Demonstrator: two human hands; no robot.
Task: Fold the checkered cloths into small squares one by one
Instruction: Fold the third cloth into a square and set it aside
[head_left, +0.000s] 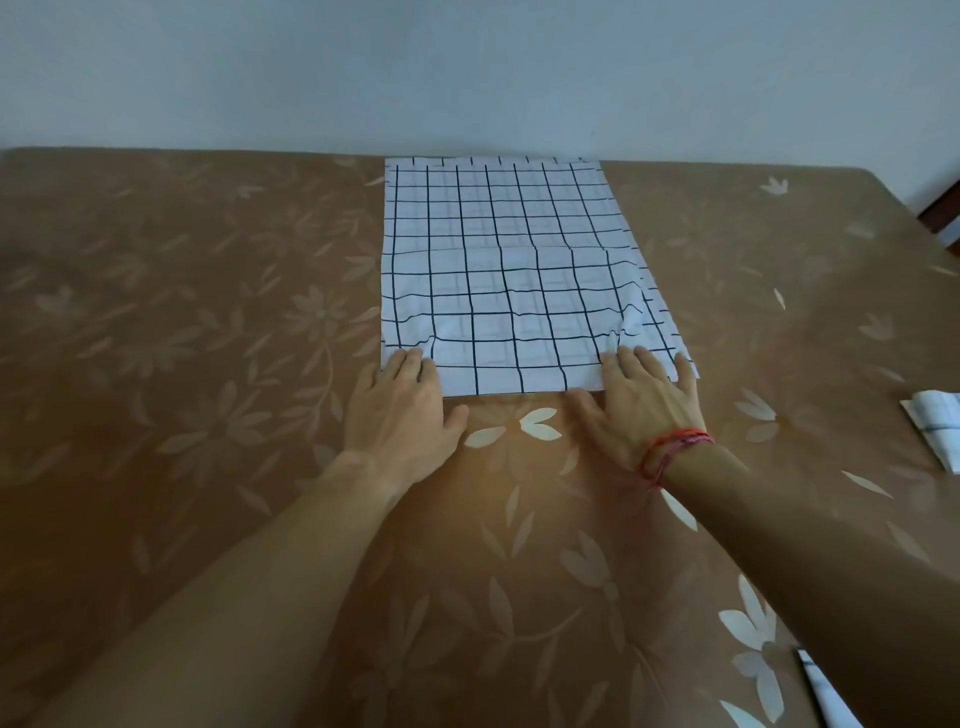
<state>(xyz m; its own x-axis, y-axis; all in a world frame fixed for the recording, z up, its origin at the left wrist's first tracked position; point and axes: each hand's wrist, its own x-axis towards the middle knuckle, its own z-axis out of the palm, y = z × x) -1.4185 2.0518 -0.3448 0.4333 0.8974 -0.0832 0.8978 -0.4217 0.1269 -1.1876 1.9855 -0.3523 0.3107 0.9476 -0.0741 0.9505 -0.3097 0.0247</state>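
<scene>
Left hand (402, 410) and right hand (641, 405) lie flat with straight fingers. They press down the two near corners of the cloth (498, 270) and grip nothing. The cloth is thin and white, with dark lines that make squares. It lies as a long rectangle, reaching the far edge of the table (208, 312), and is wrinkled near the fingers. The table has a shiny brown cover with pale flowers.

brown floral surface (208, 364) — checkered cloth (498, 270) flat, folded cloth (937, 421) at right edge
</scene>
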